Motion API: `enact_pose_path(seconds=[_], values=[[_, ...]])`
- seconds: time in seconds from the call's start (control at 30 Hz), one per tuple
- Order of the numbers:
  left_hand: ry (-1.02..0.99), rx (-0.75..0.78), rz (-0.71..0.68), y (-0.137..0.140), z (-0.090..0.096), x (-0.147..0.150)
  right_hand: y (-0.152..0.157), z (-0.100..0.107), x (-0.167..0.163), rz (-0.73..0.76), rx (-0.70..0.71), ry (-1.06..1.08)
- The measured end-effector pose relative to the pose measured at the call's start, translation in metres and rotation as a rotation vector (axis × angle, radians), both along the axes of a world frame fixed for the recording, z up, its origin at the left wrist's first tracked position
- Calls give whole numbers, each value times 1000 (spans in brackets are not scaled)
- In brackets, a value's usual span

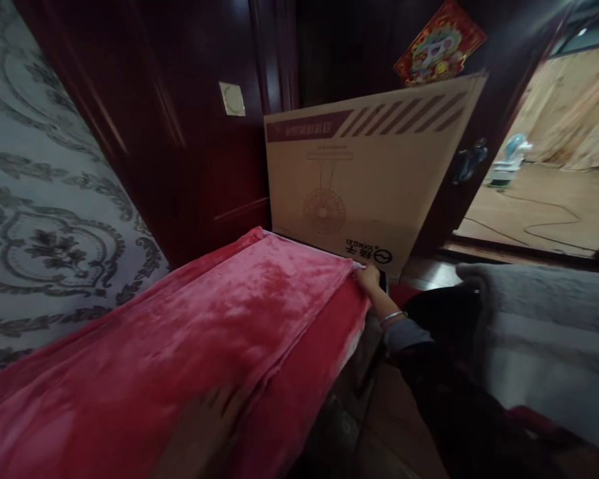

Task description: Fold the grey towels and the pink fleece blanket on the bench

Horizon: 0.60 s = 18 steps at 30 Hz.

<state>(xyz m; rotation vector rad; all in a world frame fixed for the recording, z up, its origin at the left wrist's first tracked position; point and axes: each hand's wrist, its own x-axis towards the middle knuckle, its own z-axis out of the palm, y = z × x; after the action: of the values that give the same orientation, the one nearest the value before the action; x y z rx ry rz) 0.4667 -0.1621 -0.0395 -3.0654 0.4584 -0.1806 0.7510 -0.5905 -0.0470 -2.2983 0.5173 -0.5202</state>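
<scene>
A pink-red plush blanket (180, 319) lies in long folded layers across the left and middle of the head view, with a thin white edge at its far end. At the far right corner of the top layer, my right hand (368, 278) is closed, its fingers pinching the blanket's edge. That wrist wears a silver bracelet (393, 318), below a grey cuff. Low in the middle, my left hand (204, 426) is over the blanket near the fold line. Motion blur smears its fingers, so their grip is unclear.
Beyond the blanket's far end stands a large cardboard box (369, 179) with a fan printed on it, against a dark red door. Patterned wallpaper (54, 246) borders the left. A grey padded seat (554, 299) is at right; a doorway shows cords (549, 203) on a floor.
</scene>
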Motion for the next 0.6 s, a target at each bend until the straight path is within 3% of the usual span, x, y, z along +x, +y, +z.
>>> enact_pose_path(seconds=[0.23,0.4,0.5,0.6], values=[[104,251,36,-10,17,-22,8,8,-2,52,35,73],[115,293,35,-22,29,-37,21,3,-5,29,33,77],[48,274,-10,-7,24,-43,22,3,-3,13,44,78],[-120,205,-82,20,3,-52,17,4,0,-34,67,53]])
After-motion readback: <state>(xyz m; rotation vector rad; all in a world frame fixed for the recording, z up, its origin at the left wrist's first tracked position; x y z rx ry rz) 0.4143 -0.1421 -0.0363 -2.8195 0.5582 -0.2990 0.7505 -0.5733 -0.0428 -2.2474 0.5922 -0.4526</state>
